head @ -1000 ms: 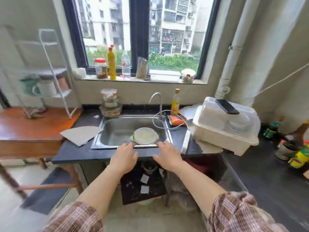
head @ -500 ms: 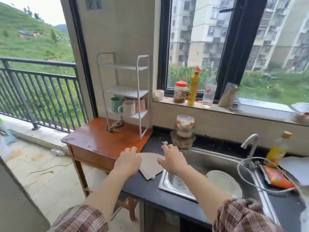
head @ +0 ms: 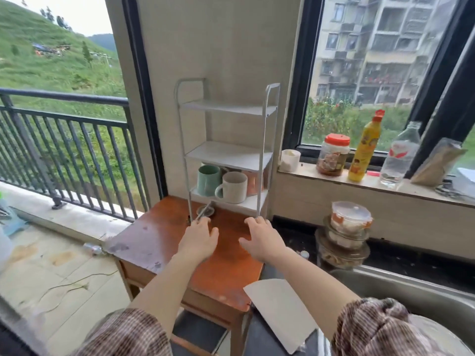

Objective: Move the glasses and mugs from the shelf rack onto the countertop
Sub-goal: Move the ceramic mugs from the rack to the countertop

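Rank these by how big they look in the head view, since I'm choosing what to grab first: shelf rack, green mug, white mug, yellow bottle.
1. shelf rack
2. yellow bottle
3. green mug and white mug: look alike; the white one stands nearer, so unranked.

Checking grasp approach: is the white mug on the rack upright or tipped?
Upright. The white mug stands on the rack's bottom shelf, rim up, handle toward the left, beside the green mug.

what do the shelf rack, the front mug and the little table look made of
Shelf rack: likely painted metal, thin pale tubes, flat matte shelves. White mug: probably glazed ceramic, thick opaque wall. Table: seemingly varnished wood, reddish-brown and glossy, with worn patches.
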The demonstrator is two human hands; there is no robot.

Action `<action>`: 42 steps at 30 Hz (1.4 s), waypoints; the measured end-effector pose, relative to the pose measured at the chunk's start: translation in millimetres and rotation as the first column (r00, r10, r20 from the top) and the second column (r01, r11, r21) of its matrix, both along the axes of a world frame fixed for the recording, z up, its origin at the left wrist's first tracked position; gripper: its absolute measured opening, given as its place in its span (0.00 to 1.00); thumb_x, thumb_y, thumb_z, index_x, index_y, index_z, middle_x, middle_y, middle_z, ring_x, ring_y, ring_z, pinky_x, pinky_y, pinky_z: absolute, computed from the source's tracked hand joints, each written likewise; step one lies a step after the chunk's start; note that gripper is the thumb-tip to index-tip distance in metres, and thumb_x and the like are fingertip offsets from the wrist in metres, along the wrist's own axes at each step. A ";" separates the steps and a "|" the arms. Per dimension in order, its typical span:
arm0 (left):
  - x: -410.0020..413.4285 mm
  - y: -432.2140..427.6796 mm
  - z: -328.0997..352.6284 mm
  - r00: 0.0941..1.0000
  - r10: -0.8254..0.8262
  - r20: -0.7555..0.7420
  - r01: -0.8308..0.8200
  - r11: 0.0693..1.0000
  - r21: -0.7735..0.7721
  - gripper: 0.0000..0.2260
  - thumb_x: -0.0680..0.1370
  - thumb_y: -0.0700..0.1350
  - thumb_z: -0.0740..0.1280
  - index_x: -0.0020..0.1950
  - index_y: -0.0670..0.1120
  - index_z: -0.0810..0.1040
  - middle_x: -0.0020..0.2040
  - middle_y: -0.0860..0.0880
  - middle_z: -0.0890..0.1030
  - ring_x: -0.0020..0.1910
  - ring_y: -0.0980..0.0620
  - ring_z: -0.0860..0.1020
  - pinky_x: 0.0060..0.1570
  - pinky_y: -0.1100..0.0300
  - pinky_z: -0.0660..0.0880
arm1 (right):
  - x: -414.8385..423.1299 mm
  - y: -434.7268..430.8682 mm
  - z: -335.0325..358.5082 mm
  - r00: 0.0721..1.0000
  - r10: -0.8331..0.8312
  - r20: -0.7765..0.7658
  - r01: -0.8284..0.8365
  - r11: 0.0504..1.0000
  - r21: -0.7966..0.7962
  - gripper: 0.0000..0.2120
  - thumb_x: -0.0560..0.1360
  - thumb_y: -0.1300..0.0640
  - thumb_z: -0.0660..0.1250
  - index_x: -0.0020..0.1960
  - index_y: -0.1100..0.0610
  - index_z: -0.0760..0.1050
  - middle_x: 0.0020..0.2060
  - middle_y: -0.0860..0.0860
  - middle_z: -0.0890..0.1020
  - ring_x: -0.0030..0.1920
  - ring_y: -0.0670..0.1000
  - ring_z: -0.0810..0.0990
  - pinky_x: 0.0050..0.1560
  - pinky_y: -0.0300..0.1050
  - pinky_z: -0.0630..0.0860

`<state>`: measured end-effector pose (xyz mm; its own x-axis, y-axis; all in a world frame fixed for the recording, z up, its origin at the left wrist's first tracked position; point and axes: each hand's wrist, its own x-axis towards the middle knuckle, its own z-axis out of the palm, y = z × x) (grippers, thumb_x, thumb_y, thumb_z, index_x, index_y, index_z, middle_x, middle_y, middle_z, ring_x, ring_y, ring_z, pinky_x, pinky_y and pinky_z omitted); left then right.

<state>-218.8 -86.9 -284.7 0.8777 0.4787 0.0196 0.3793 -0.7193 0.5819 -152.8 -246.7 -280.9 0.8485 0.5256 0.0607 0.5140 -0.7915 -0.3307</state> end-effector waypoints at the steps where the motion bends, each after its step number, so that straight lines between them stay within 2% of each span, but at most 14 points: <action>1: 13.6 16.0 -1.5 1.000 -0.010 0.002 0.010 1.000 -0.020 0.20 0.79 0.52 0.57 0.69 0.47 0.68 0.67 0.43 0.72 0.64 0.42 0.72 0.63 0.49 0.70 | 10.6 15.0 -0.9 1.000 -0.021 -0.008 0.021 1.000 0.015 0.26 0.77 0.47 0.62 0.72 0.56 0.64 0.67 0.55 0.71 0.67 0.58 0.67 0.64 0.56 0.70; 7: 91.1 97.3 -8.2 0.999 -0.018 0.042 0.025 0.986 -0.165 0.16 0.80 0.51 0.58 0.64 0.45 0.72 0.60 0.42 0.77 0.59 0.42 0.75 0.58 0.51 0.73 | 71.3 95.7 -6.7 0.980 -0.140 -0.138 0.150 0.987 0.065 0.26 0.77 0.49 0.62 0.71 0.57 0.64 0.68 0.56 0.70 0.67 0.58 0.68 0.65 0.53 0.70; 11: 138.0 129.6 -9.1 0.993 0.010 0.117 0.024 0.959 -0.284 0.18 0.80 0.49 0.58 0.67 0.43 0.73 0.63 0.42 0.78 0.61 0.43 0.74 0.58 0.54 0.70 | 106.2 137.3 -7.0 0.934 -0.214 -0.286 0.280 0.936 0.212 0.24 0.77 0.49 0.63 0.70 0.56 0.66 0.66 0.54 0.73 0.64 0.56 0.72 0.60 0.46 0.70; 14: 164.2 138.6 -11.7 0.990 0.007 0.141 0.051 0.914 -0.402 0.19 0.80 0.49 0.59 0.69 0.44 0.71 0.65 0.43 0.76 0.62 0.44 0.74 0.55 0.58 0.68 | 122.2 160.4 -9.0 0.848 -0.232 -0.476 0.439 0.812 0.385 0.20 0.78 0.50 0.62 0.69 0.55 0.69 0.58 0.49 0.76 0.57 0.52 0.75 0.54 0.41 0.68; 17: 181.0 141.5 -17.6 0.987 -0.004 0.163 0.091 0.844 -0.529 0.17 0.80 0.50 0.59 0.66 0.45 0.75 0.60 0.44 0.80 0.56 0.46 0.78 0.50 0.57 0.72 | 131.1 174.5 -15.1 0.760 -0.202 -0.617 0.571 0.661 0.487 0.12 0.79 0.52 0.61 0.61 0.52 0.74 0.49 0.46 0.76 0.46 0.45 0.73 0.52 0.42 0.69; 22: 195.6 144.1 -26.4 0.990 -0.004 0.144 0.101 0.730 -0.676 0.19 0.80 0.54 0.58 0.64 0.45 0.76 0.55 0.46 0.81 0.55 0.46 0.78 0.58 0.51 0.74 | 142.1 181.5 -18.6 0.685 -0.161 -0.711 0.690 0.456 0.562 0.08 0.77 0.57 0.62 0.47 0.59 0.78 0.43 0.49 0.78 0.50 0.51 0.76 0.57 0.49 0.74; 25: 201.0 144.7 -27.8 0.993 0.008 0.116 0.080 0.674 -0.734 0.20 0.79 0.57 0.58 0.65 0.46 0.75 0.56 0.46 0.80 0.56 0.46 0.77 0.61 0.50 0.73 | 143.5 183.7 -18.2 0.623 -0.051 -0.780 0.746 0.336 0.575 0.06 0.78 0.58 0.63 0.46 0.58 0.77 0.50 0.54 0.79 0.57 0.56 0.76 0.57 0.51 0.76; 27: 202.7 144.0 -26.3 0.997 0.027 0.071 0.037 0.644 -0.764 0.22 0.79 0.58 0.58 0.65 0.46 0.74 0.57 0.45 0.79 0.58 0.44 0.76 0.63 0.48 0.72 | 142.9 183.8 -20.4 0.590 -0.001 -0.807 0.777 0.270 0.568 0.06 0.78 0.57 0.63 0.52 0.57 0.77 0.54 0.55 0.78 0.57 0.55 0.76 0.54 0.49 0.77; 29: 203.6 143.1 -24.1 0.998 0.044 0.036 0.000 0.633 -0.774 0.23 0.79 0.60 0.57 0.66 0.46 0.73 0.58 0.44 0.78 0.59 0.43 0.75 0.63 0.48 0.72 | 140.9 180.5 -20.7 0.560 0.000 -0.829 0.810 0.212 0.547 0.12 0.78 0.54 0.65 0.60 0.57 0.75 0.54 0.54 0.77 0.53 0.53 0.76 0.50 0.46 0.78; 31: 203.6 142.6 -22.0 0.998 0.068 0.009 -0.036 0.635 -0.771 0.24 0.78 0.62 0.57 0.65 0.46 0.72 0.57 0.44 0.78 0.58 0.43 0.75 0.60 0.49 0.73 | 139.3 174.9 -19.5 0.526 -0.048 -0.849 0.835 0.215 0.506 0.15 0.77 0.49 0.65 0.60 0.56 0.75 0.51 0.53 0.78 0.51 0.52 0.76 0.48 0.45 0.78; 34: 202.5 141.8 -21.5 0.993 0.117 -0.023 -0.092 0.624 -0.776 0.27 0.76 0.65 0.57 0.64 0.46 0.72 0.53 0.46 0.76 0.53 0.45 0.75 0.50 0.52 0.74 | 138.4 164.7 -15.2 0.440 -0.223 -0.870 0.882 0.287 0.373 0.16 0.75 0.40 0.63 0.49 0.52 0.75 0.44 0.53 0.79 0.48 0.53 0.76 0.55 0.48 0.77; 36: 201.3 141.8 -22.2 0.988 0.153 -0.030 -0.114 0.572 -0.812 0.27 0.75 0.66 0.58 0.61 0.46 0.73 0.48 0.48 0.77 0.49 0.46 0.76 0.44 0.54 0.74 | 139.2 157.4 -14.9 0.400 -0.298 -0.867 0.906 0.274 0.323 0.18 0.74 0.37 0.62 0.44 0.52 0.75 0.42 0.53 0.79 0.44 0.51 0.75 0.53 0.48 0.74; 39: 200.8 143.4 -24.1 0.978 0.204 -0.046 -0.142 0.489 -0.861 0.25 0.73 0.67 0.61 0.55 0.47 0.73 0.44 0.49 0.76 0.52 0.44 0.77 0.48 0.50 0.76 | 139.5 147.1 -16.6 0.338 -0.290 -0.895 0.934 0.220 0.282 0.20 0.71 0.35 0.65 0.42 0.53 0.75 0.42 0.53 0.78 0.43 0.53 0.75 0.49 0.50 0.73; 42: 200.0 144.8 -25.4 0.969 0.242 -0.054 -0.162 0.453 -0.877 0.25 0.70 0.67 0.65 0.53 0.48 0.71 0.50 0.48 0.76 0.54 0.43 0.76 0.51 0.49 0.77 | 140.6 143.5 -20.9 0.341 -0.231 -0.911 0.938 0.153 0.312 0.25 0.69 0.37 0.69 0.52 0.57 0.74 0.48 0.53 0.78 0.50 0.57 0.78 0.50 0.52 0.80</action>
